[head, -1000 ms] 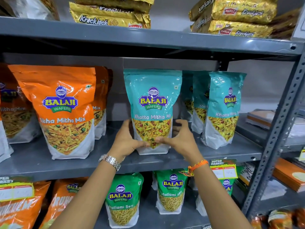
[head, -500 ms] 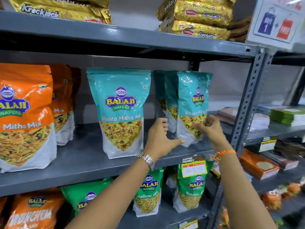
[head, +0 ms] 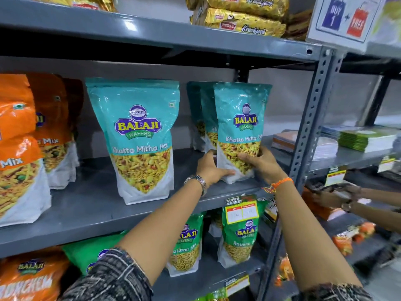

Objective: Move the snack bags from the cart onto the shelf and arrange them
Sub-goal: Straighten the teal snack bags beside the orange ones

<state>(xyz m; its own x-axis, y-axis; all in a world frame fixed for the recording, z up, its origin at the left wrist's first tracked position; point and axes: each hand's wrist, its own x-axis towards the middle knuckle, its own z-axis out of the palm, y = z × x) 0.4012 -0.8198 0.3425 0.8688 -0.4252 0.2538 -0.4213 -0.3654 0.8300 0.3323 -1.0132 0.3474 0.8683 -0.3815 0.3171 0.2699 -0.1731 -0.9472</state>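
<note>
A teal Khatta Mitha Mix bag [head: 239, 118] stands upright at the right end of the grey middle shelf [head: 91, 211]. My left hand [head: 211, 168] grips its lower left corner and my right hand [head: 261, 164] grips its lower right side. Two more teal bags [head: 201, 109] stand close behind it. Another teal bag [head: 138, 137] stands alone to the left, nothing touching it. Orange Mitha Mix bags [head: 19, 148] fill the shelf's left end. The cart is out of view.
A perforated steel upright [head: 308, 127] rises just right of my hands. Krackjack packs [head: 243, 16] lie on the top shelf, green Ratlami Sev bags [head: 238, 237] below. Another person's hands [head: 334, 196] work at the neighbouring rack on the right, under stacked booklets [head: 366, 139].
Both hands left the teal bag now standing at centre, moved right and closed on the rightmost teal bag. My view swung right as well.
</note>
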